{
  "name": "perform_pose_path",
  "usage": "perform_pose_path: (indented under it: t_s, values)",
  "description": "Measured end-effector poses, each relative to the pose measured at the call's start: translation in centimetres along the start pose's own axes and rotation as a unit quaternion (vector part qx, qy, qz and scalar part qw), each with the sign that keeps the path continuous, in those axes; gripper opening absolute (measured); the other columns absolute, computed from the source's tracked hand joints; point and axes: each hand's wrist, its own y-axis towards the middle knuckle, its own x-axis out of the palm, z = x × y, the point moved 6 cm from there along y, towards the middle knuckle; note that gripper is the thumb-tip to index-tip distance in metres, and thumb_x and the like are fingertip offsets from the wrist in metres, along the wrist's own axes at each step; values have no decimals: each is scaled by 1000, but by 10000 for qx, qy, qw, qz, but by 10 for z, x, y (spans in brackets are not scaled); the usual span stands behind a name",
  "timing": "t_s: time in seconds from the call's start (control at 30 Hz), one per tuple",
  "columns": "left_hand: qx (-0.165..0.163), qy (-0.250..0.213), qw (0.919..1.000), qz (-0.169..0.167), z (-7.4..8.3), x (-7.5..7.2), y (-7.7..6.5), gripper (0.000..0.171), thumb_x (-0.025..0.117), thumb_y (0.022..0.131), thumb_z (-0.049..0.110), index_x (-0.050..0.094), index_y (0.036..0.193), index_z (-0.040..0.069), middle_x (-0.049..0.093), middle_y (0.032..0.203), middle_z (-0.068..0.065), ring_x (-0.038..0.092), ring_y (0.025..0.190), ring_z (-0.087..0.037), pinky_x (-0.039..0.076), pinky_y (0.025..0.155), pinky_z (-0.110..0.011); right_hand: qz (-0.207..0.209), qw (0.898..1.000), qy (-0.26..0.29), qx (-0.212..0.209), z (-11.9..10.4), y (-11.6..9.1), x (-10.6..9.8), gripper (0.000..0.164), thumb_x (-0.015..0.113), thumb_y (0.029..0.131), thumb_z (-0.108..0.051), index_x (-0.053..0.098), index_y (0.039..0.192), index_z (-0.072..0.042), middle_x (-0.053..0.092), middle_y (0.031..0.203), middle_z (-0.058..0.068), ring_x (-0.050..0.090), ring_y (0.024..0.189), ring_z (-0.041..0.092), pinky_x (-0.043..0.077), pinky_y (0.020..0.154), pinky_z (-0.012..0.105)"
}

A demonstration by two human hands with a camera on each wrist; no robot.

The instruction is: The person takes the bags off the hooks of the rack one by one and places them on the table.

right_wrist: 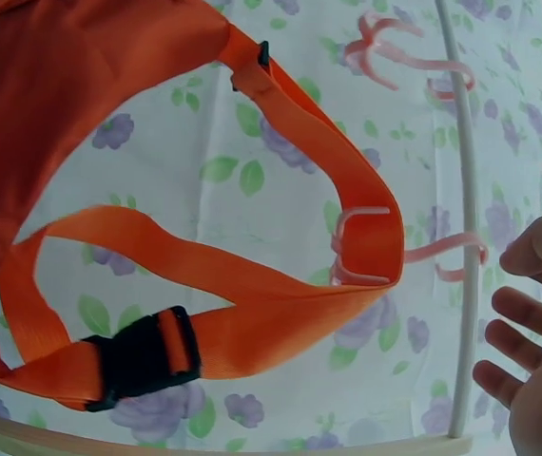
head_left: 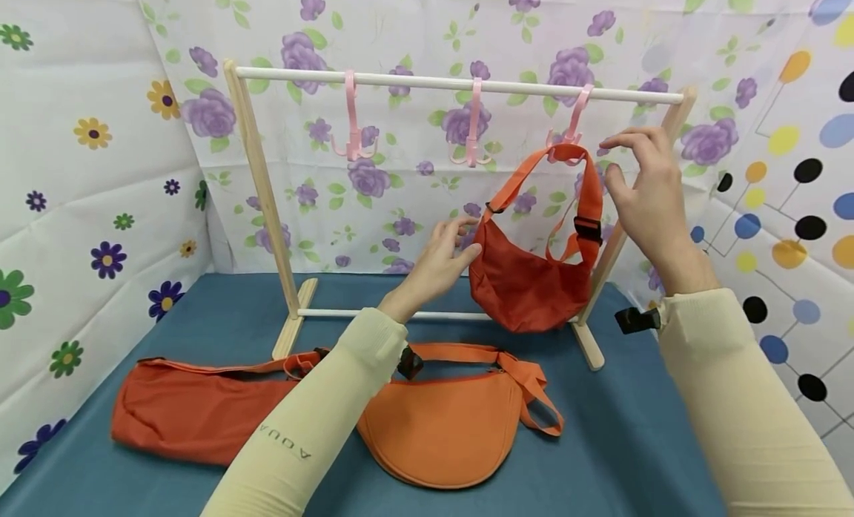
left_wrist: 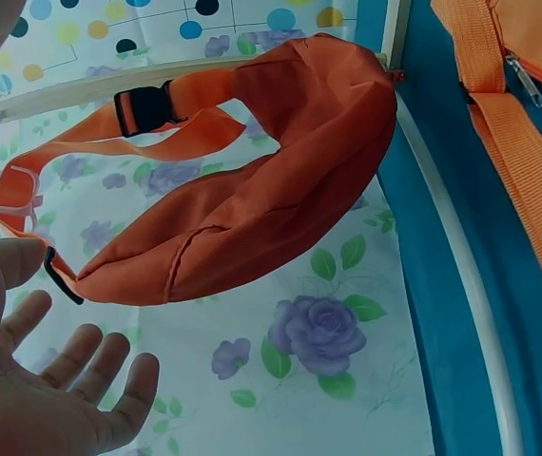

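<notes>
A red-orange shoulder bag (head_left: 523,287) hangs by its strap (right_wrist: 376,218) from the right-hand pink hook (head_left: 577,116). A black buckle (right_wrist: 143,359) sits on that strap. Beside the bag's upper left corner is my left hand (head_left: 437,257), its fingers spread and relaxed; the left wrist view shows the palm holding nothing. To the right of the hook my right hand (head_left: 647,191) is raised, fingers loosely bent and apart from the strap. In the right wrist view its fingers (right_wrist: 528,309) are near the rail and grip nothing.
A wooden stand with a white rail (head_left: 414,81) carries two more pink hooks, left (head_left: 352,120) and middle (head_left: 474,124). On the blue table (head_left: 620,443) lie a red bag (head_left: 193,413) and an orange half-moon bag (head_left: 443,428), partly behind my left forearm.
</notes>
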Motion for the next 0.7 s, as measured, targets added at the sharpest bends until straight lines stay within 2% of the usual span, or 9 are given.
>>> perform_pose_path:
  t_s: [0.33, 0.63, 0.7]
  values:
    - [-27, 16, 10000, -73, 7, 1, 13, 52, 54, 111, 30, 36, 158, 23, 34, 154, -15, 44, 140, -29, 41, 113, -51, 19, 9999, -143, 7, 0, 17, -3, 32, 56, 98, 2, 68, 127, 0, 56, 135, 15, 46, 135, 29, 28, 118, 34]
    - [-1, 158, 9999, 22, 13, 1, 21, 54, 54, 110, 29, 35, 160, 22, 37, 149, -13, 48, 130, -29, 47, 105, -48, -58, 9997, -225, -3, -3, 32, -1, 35, 56, 98, -1, 65, 132, -1, 55, 140, 13, 43, 137, 25, 25, 120, 32]
    - [-14, 175, 9998, 14, 15, 1, 24, 54, 54, 110, 29, 35, 161, 23, 37, 149, -13, 49, 128, -29, 47, 103, -46, -68, 9995, -308, -71, -4, 35, -2, 35, 57, 99, -2, 64, 132, -1, 54, 140, 15, 43, 138, 26, 19, 123, 33]
